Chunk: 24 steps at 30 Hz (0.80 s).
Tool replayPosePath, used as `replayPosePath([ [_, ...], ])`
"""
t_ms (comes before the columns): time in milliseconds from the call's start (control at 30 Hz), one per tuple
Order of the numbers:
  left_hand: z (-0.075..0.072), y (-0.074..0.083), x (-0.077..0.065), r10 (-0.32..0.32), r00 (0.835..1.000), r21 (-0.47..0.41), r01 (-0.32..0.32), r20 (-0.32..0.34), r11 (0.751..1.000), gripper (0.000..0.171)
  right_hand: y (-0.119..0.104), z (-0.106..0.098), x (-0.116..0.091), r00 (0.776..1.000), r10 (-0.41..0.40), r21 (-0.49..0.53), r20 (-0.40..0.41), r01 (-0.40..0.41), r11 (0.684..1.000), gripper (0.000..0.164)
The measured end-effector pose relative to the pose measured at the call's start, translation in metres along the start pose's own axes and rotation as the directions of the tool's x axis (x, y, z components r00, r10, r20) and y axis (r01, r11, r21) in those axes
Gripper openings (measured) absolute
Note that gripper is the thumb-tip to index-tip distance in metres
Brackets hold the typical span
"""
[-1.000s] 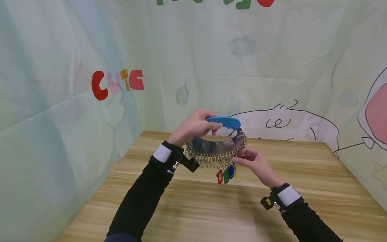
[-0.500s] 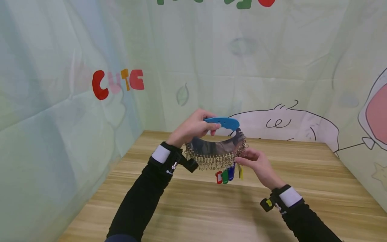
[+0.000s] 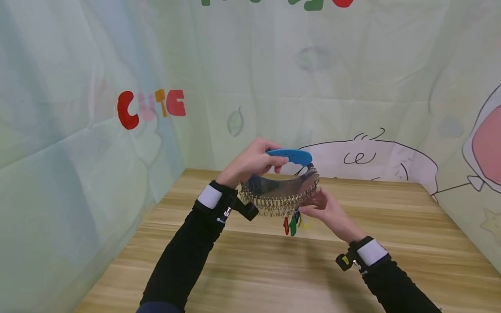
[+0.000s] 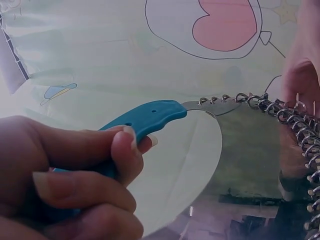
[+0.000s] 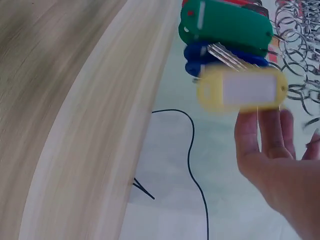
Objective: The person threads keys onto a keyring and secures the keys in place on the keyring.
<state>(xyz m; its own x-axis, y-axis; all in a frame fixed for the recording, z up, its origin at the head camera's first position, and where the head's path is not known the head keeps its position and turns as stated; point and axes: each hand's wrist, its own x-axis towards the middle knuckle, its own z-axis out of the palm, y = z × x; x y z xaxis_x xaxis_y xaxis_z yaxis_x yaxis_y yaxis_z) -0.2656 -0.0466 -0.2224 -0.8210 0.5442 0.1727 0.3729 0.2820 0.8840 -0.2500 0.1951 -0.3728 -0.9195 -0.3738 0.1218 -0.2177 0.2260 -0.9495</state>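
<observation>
A key holder has a blue grip (image 3: 291, 155), a shiny crescent plate (image 3: 282, 188) and a fringe of metal hooks (image 3: 270, 208). It hangs above the table, its grip pinched between the thumb and fingers of my left hand (image 4: 95, 175). My right hand (image 3: 332, 215) is at the right end of the hooks; in the right wrist view its fingers lie behind a yellow key tag (image 5: 245, 90). Whether it pinches anything is hidden. Green (image 5: 230, 25), blue (image 5: 197, 57) and red (image 3: 286, 225) tags hang beside the yellow one. Keys (image 5: 230, 57) show near it.
A wood-grain table (image 3: 250, 278) lies beneath both hands. Printed fabric walls (image 3: 250, 87) stand behind it and along its sides. Each wrist carries a strapped camera, such as the left wrist camera (image 3: 247, 210), close to the hooks.
The hanging tags have swung and turned; red and green now show more edge-on. My right hand has shifted slightly left along the hooks. My left hand keeps its hold on the grip.
</observation>
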Motion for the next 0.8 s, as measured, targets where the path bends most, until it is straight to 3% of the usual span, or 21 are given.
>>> replayPosePath([
  [100, -0.002, 0.002, 0.001, 0.006, 1.000, 0.002, -0.006, 0.000, 1.000, 0.020, 0.000, 0.000, 0.002, 0.999, 0.010, -0.021, -0.030, -0.010, 1.000, 0.064],
  [300, -0.007, 0.005, -0.001, 0.022, 1.000, -0.008, -0.022, 0.000, 1.000, 0.019, 0.008, -0.010, 0.000, 0.997, -0.005, -0.106, 0.072, 0.013, 0.994, 0.037],
  [433, -0.009, 0.005, -0.003, 0.030, 1.000, -0.004, -0.030, 0.001, 1.000, 0.017, 0.010, -0.018, -0.004, 0.994, 0.011, -0.124, 0.109, 0.002, 0.992, 0.034],
  [667, -0.011, 0.003, -0.005, 0.026, 1.000, 0.004, -0.026, -0.005, 1.000, 0.017, 0.011, -0.024, -0.005, 0.979, 0.003, -0.075, 0.202, 0.013, 0.997, 0.036],
  [800, -0.012, 0.002, -0.005, 0.026, 1.000, 0.015, -0.026, -0.004, 1.000, 0.018, 0.011, -0.025, -0.004, 0.977, -0.001, -0.041, 0.215, 0.010, 0.999, 0.036],
])
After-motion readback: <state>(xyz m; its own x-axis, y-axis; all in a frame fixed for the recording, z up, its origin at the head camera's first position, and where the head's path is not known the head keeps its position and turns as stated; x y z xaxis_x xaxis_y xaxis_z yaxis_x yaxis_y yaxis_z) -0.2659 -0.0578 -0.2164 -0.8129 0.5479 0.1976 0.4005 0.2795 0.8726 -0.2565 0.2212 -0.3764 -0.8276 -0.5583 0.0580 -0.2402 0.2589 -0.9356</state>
